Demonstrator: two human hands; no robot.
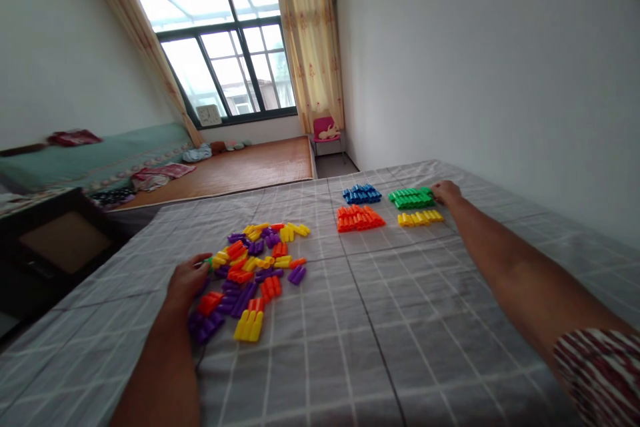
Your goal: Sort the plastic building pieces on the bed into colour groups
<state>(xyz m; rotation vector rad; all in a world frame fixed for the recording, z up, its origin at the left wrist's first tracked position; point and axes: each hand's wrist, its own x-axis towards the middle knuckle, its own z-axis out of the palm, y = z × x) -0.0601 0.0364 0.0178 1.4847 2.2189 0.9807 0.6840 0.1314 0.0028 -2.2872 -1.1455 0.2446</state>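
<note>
My left hand (186, 279) is at the left edge of a mixed heap of plastic toy blocks (245, 265) made of joined tubes, in purple, orange and yellow. Its fingertips are closed on a small green block (209, 263), mostly hidden by the fingers and heap. Farther off, my right hand (447, 192) pinches at the right end of a group of green blocks (412, 198), its fingertips partly hidden. Beside that group lie blue blocks (361, 194), orange blocks (359, 219) and a row of yellow blocks (421, 218), each colour grouped apart.
Everything lies on a grey checked cloth (320, 340) over a wide surface. A white wall (490, 67) runs along the right. Beyond are a wooden-topped bed (260, 163), a pink chair (324, 125) and a window (230, 60). A dark cabinet (55, 253) stands at left.
</note>
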